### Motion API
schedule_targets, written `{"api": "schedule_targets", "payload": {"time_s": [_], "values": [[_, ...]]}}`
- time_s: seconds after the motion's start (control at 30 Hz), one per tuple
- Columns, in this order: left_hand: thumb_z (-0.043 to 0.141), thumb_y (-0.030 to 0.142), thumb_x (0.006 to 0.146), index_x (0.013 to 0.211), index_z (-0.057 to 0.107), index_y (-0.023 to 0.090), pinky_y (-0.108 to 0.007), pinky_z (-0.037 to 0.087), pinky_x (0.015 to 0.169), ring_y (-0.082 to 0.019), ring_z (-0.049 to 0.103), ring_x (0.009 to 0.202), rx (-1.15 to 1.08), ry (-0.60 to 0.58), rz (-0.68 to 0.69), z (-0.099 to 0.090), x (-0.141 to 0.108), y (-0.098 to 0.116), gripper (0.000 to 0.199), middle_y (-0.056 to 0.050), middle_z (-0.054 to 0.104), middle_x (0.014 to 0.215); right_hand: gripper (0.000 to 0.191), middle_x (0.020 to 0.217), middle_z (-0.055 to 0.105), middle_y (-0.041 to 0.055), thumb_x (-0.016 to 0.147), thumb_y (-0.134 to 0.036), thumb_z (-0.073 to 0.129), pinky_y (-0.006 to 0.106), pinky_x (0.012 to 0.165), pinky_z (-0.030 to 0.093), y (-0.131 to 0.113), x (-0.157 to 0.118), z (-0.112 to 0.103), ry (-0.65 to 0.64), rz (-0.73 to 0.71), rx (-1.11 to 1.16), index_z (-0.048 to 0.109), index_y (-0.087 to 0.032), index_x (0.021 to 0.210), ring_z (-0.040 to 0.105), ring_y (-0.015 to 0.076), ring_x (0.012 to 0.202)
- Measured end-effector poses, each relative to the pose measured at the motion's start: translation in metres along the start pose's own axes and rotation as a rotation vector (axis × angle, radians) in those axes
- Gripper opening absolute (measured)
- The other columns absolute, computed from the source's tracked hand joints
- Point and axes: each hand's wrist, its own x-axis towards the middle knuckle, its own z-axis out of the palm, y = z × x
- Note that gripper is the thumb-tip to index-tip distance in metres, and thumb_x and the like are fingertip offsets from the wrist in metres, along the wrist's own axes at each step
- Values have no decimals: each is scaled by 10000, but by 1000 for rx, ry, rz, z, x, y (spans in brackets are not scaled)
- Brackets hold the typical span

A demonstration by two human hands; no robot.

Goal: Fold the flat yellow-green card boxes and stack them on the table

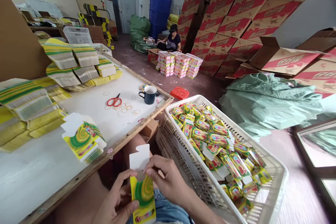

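"What's nearest?"

"A slim carton (pixel 143 197) of thin, smooth card, printed yellow with a green swirl. It's upright over the person's lap, with a plain white flap sticking up from its top."

"And the hands?"

"Both are on it. The left hand (pixel 117 197) is curled round its side, thumb pressed on the printed front. The right hand (pixel 168 176) is partly closed, thumb and forefinger pinching the top by the flap."

"What's beside them?"

"To the right, a pale plastic basket (pixel 282 175) with slotted walls, heaped with small glossy boxes (pixel 210 138), some with white flaps out. To the left, a smooth white surface (pixel 28 178) with a rough wooden edge."

"What does the surface carry?"

"Near the edge, a small pile of flat cartons (pixel 82 141); further left, thick layered stacks (pixel 28 112) of yellow, green and white card. Beyond are red-handled scissors (pixel 114 102), scattered thin rubber bands (pixel 126 107) and a dark, glossy mug (pixel 150 95), white inside."

"And the room?"

"Crinkled pale green sacking (pixel 270 101) lies on the right. Past a red plastic stool (pixel 179 93) are pink and white boxes (pixel 180 64), and a person in a dark cap (pixel 172 40) sits low behind them. Brown and red cardboard boxes (pixel 233 24) climb the wall, and blue slatted crates (pixel 160 5) stand at the back."
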Motion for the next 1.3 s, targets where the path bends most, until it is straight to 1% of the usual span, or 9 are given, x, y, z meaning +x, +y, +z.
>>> {"api": "schedule_targets", "payload": {"time_s": [0.13,0.23,0.33,0.47,0.57,0.67,0.9,1.17,1.3], "values": [[752,446,694,1445,215,301,-396,574,821,-315,694,1005,-96,61,23,9,2,5,935,-103,735,1117,337,843,646,48,914,-456,538,249,642,461,5,4,3,117,35,140,618,-184,1098,583,158,735],[736,408,726,1388,335,263,-371,562,857,-301,673,1052,-47,-45,30,7,9,2,788,-119,700,1199,387,876,644,61,919,-516,499,278,714,470,7,5,-6,81,-11,133,682,-198,1042,589,179,817],[695,409,759,1294,458,239,-343,567,848,-290,664,1074,32,-3,117,5,16,-4,609,-118,678,1240,459,856,615,53,917,-561,464,280,724,449,7,4,-18,33,-5,101,725,-185,958,564,181,838],[629,384,817,1328,464,227,-333,573,829,-281,686,1034,174,-12,143,7,20,-8,560,-115,692,1210,268,697,555,-41,841,-321,647,201,499,331,6,2,-23,-106,184,48,632,-184,1071,438,94,556],[581,340,857,1384,420,244,-347,564,849,-278,679,1049,209,-91,138,8,20,-8,560,-114,671,1243,285,595,502,-84,772,-118,630,190,480,313,8,4,-15,-49,231,-104,577,-196,1041,426,92,513],[580,324,854,1403,392,238,-360,551,873,-283,660,1080,170,-72,137,9,20,-7,587,-124,668,1242,293,558,477,-94,754,-81,598,192,478,322,10,7,-7,-8,222,-216,557,-211,1013,441,98,492],[629,328,829,1393,309,233,-357,549,850,-270,660,1070,11,-98,76,6,22,-7,656,-130,656,1247,398,586,496,-85,738,-102,632,205,512,361,12,5,-5,-45,220,-269,557,-220,1110,508,120,527],[663,269,798,1332,400,208,-332,564,732,-265,705,929,6,-188,70,16,27,-6,598,-124,710,1131,182,829,658,16,876,-358,608,228,593,440,26,-4,-5,125,190,115,659,-194,939,578,128,663],[596,307,848,1317,458,207,-354,558,826,-266,692,990,159,-109,188,19,32,-3,499,-121,695,1180,207,825,680,45,839,-383,638,264,638,485,25,-10,-36,187,202,91,655,-177,840,629,176,735]]}}
